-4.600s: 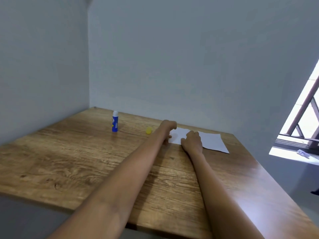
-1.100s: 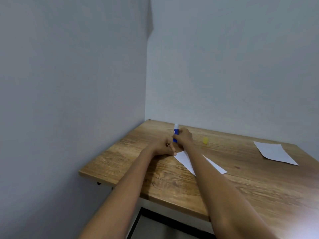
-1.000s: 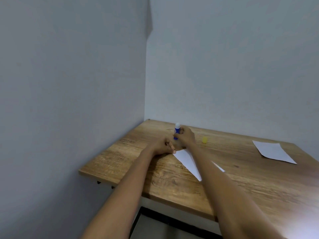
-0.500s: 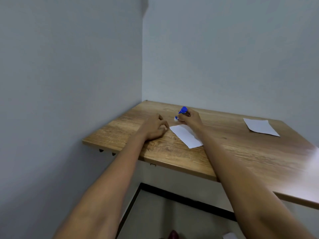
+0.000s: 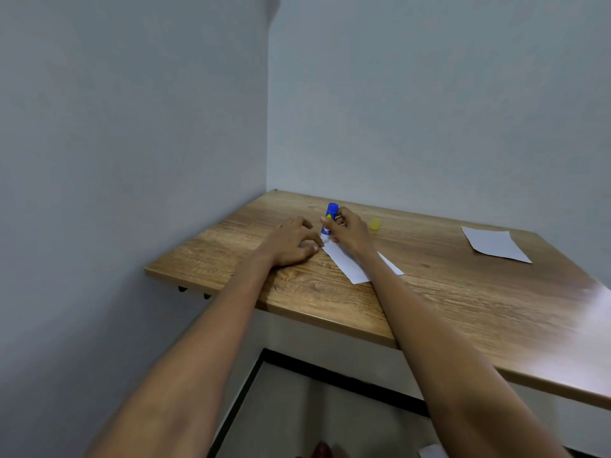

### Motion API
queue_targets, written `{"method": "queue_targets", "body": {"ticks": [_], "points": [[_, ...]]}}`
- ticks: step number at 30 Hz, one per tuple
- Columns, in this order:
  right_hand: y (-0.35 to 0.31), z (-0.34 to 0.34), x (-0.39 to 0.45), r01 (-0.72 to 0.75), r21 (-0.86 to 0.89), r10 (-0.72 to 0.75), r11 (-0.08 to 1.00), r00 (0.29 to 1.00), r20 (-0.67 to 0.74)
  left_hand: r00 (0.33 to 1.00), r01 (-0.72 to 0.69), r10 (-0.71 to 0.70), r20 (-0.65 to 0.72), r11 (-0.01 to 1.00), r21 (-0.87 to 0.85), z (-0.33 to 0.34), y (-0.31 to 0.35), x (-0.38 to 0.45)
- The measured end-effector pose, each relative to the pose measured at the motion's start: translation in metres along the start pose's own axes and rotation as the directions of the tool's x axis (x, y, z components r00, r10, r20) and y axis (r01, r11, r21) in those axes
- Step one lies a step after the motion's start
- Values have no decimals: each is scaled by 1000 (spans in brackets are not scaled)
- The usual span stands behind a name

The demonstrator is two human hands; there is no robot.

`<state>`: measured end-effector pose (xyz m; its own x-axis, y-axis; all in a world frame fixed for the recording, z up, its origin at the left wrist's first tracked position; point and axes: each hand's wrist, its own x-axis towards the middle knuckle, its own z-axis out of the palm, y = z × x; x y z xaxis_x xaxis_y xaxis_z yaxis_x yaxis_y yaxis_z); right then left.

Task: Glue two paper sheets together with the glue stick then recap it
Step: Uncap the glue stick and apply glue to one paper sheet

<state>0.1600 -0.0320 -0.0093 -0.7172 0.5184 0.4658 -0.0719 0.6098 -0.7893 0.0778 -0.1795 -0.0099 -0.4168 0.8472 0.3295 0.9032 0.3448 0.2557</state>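
Note:
My right hand [image 5: 349, 230] grips a blue glue stick [image 5: 329, 220] turned upside down, its white tip touching the far corner of a white paper sheet [image 5: 347, 262] on the wooden table [image 5: 463, 302]. My left hand [image 5: 291, 241] lies flat on the table with its fingertips pressing the sheet's left corner. The yellow cap [image 5: 375, 223] sits on the table just right of my right hand. A second white sheet [image 5: 494, 243] lies far to the right. My right forearm hides part of the near sheet.
The table stands in a corner, with a grey wall [image 5: 132, 143] close on the left and another behind. Its front edge runs near my forearms. Below it is floor with a dark frame [image 5: 238, 401].
The glue stick went from upright to inverted, and its tip now rests on the sheet's corner. My left hand moved back against the paper. The view dropped lower.

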Motion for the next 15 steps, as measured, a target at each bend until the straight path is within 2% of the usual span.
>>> {"method": "queue_targets", "body": {"ticks": [7,15], "points": [[4,0,2,13,-30,-13,999,1000,1,1000,6,-6,-14,1000,-6,0,0,1],[9,-5,7,-35,-24,34,999,999,-29,1000,16,-16,-8,1000,4,-1,1,0]]}}
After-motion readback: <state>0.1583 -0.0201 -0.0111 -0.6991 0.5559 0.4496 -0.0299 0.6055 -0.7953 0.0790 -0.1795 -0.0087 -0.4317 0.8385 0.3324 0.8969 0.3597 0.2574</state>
